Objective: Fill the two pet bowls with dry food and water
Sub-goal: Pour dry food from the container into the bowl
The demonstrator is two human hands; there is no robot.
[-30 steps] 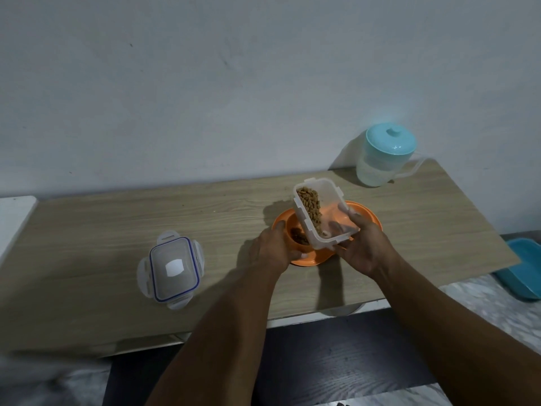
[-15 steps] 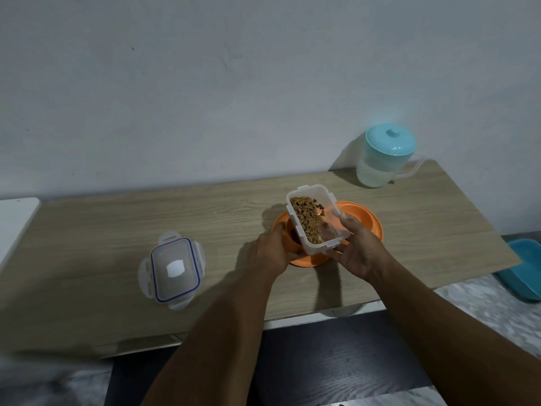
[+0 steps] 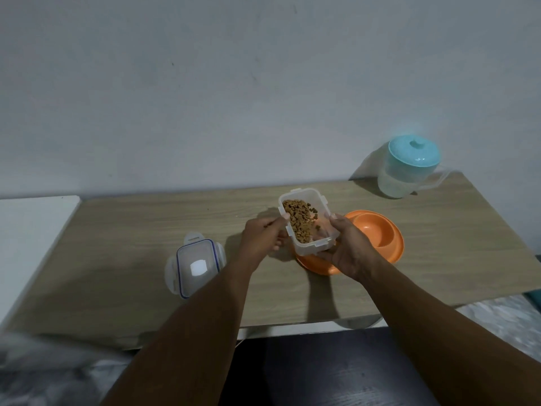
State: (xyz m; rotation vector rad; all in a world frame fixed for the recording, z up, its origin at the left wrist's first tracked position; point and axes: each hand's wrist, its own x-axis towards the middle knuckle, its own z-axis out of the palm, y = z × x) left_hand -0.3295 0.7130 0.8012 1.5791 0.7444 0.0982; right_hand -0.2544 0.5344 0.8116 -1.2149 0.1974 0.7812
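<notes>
A clear plastic food container [image 3: 304,222], part full of brown kibble, is held nearly level above the left half of the orange double pet bowl [image 3: 380,238]. My right hand [image 3: 348,253] grips its right and near side. My left hand [image 3: 262,240] is curled against its left rim, thumb and fingertip on the corner. The container and my hands hide the bowl's left basin. Nothing lies in the right basin. A water jug [image 3: 409,171] with a teal lid stands at the back right of the wooden table [image 3: 131,230], part full.
The container's clear lid [image 3: 195,266] with blue seal lies flat on the table, left of my left arm. A white surface [image 3: 32,227] adjoins the table's left end. A teal object [image 3: 535,297] shows at the right edge, below table level.
The container has tipped back from its pouring tilt to nearly level and shifted left. My left hand has let go of the bowl's left edge and come up to the container's left rim.
</notes>
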